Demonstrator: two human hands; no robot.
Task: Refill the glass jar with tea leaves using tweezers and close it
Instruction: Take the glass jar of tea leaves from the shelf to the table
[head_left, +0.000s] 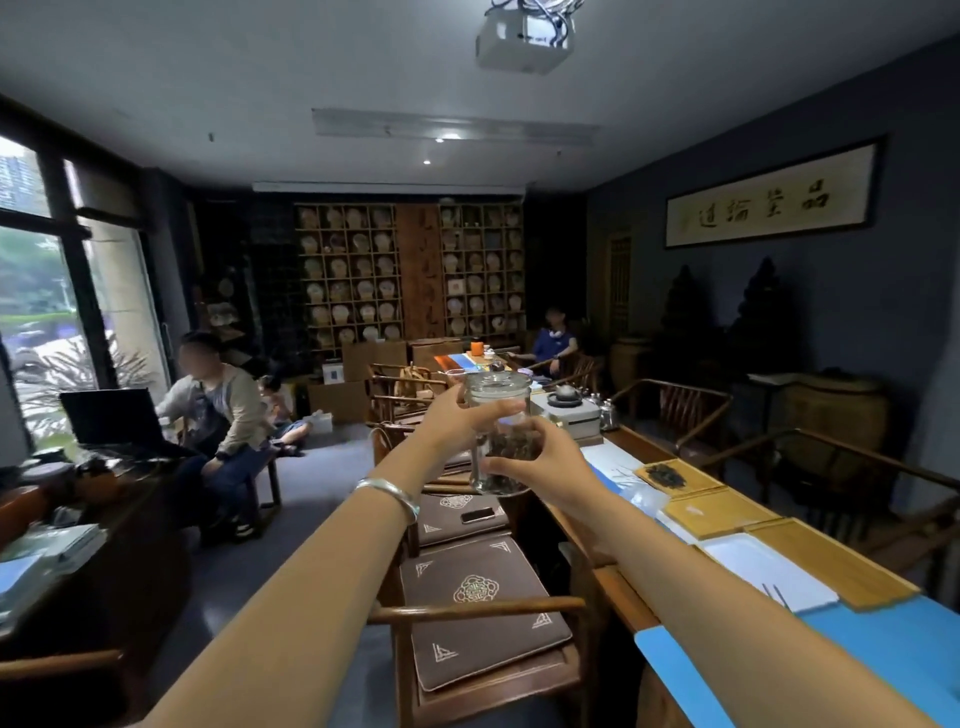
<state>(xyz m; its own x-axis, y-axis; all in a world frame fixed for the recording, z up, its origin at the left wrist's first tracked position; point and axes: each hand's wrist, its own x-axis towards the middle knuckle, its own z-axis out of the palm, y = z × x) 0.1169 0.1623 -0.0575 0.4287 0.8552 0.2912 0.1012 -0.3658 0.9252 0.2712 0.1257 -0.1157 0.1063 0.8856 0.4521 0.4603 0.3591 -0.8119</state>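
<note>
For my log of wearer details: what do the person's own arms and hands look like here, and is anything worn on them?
Both forearms are bare, with no sleeves in view. The left hand has a silver bangle at its wrist. The right hand shows no glove, ring or watch that I can make out.

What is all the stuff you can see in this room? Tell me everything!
glass jar: one, clear, lid on, held up in the air in both hands
tea leaves: dark, inside the jar's lower part
loose tea pile: one, dark, on a wooden tray on the long table at right
tweezers: one pair, thin, dark, on the white tray nearest the camera
phone: one, black, on a brown chair cushion
laptop: one, black, on the desk at left
projector: one, white, on the ceiling
bracelet: one, silver, left wrist
left hand: grips the jar near the top
right hand: grips the jar lower down
</note>
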